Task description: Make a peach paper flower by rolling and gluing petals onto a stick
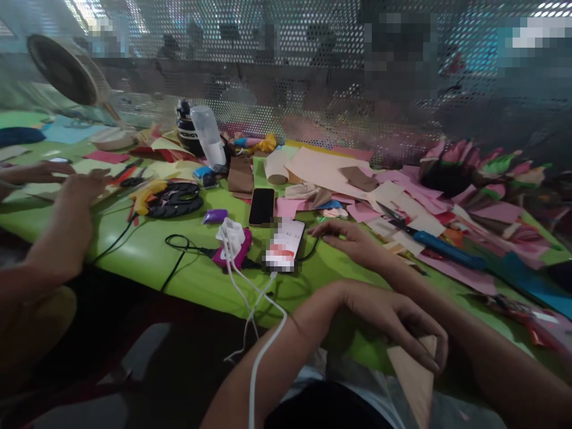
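nearest the camera, to the right of and closer in than the lit phone [286,243], the left hand [397,322] has its fingers curled nearly closed around the beige paper [413,378], which hangs below them. well apart to the left of the lit phone, a co-worker's hands [87,186] rest over papers, with a fan [65,70] farther back on that side. also to the left of the lit phone lie a yellow tool [149,196] against a black coiled object [179,199], then a purple packet [215,216]. behind and left of the lit phone stands a clear bottle [208,134]. just left of it is a magenta power block [240,250] with white plugs; just behind it lies a dark phone [261,206]. just to its right, the right hand [342,236] is loosely open, palm down, gripping nothing, fingertips beside a black cable [315,246]. farther right of the lit phone are blue-handled scissors [447,249] over pink scraps, then paper flowers [460,156] behind.
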{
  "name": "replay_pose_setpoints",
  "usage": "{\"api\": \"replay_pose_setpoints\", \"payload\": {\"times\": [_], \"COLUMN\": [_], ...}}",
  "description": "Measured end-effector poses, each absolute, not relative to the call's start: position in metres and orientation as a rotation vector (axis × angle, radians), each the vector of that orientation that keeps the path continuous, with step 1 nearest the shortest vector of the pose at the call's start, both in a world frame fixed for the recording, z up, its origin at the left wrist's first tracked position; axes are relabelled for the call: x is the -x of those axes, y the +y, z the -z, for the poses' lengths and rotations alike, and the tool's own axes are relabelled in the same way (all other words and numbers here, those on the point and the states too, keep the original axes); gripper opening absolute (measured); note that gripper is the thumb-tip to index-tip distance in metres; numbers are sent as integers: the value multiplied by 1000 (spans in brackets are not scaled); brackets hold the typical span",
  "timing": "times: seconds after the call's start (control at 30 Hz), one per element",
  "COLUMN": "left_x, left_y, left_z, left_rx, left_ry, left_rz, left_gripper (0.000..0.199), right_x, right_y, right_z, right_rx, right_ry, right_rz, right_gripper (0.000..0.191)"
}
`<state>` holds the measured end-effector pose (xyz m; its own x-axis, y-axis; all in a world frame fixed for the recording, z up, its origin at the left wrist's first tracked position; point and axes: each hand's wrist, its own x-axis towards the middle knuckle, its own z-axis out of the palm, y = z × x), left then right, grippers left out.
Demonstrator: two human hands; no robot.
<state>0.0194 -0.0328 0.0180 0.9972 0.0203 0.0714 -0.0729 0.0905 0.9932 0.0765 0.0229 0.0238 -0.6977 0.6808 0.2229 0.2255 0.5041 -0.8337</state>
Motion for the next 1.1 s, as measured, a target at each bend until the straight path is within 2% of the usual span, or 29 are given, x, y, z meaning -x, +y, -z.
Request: {"api": "replay_pose_setpoints", "payload": {"times": [0.13, 0.3, 0.4, 0.5, 0.63, 0.97, 1.1], "left_x": [-6, -3, -4, -4, -6, -3, 9], "left_y": [-30, -23, -19, -15, -13, -9, 0], "left_z": [-23, -16, -13, -12, -9, -8, -5], "left_rx": [-1477, -1126, -1027, -1070, -1104, -1083, -1100], "left_ry": [131, 537, 777, 881, 892, 990, 1188], "left_rz": [-283, -885, -1112, -1178, -1169, -1261, -1383], "left_gripper": [25, 30, 25, 20, 25, 27, 26], "right_x": [-119, -173, -190, -194, -190, -187, -200], "right_y": [15, -16, -32, -40, -43, -38, -29], "right_z": [-41, -49, -43, -34, -24, -13, -19], "right_rx": [907, 1093, 1187, 1263, 1336, 1293, 1344], "right_ry": [-1882, -1570, -1595, -1651, -1679, -1706, -1867], "right_rz": [-1173, -1162, -1127, -1129, -1093, -1079, -645], "right_gripper": [15, 21, 28, 34, 39, 41, 25]}}
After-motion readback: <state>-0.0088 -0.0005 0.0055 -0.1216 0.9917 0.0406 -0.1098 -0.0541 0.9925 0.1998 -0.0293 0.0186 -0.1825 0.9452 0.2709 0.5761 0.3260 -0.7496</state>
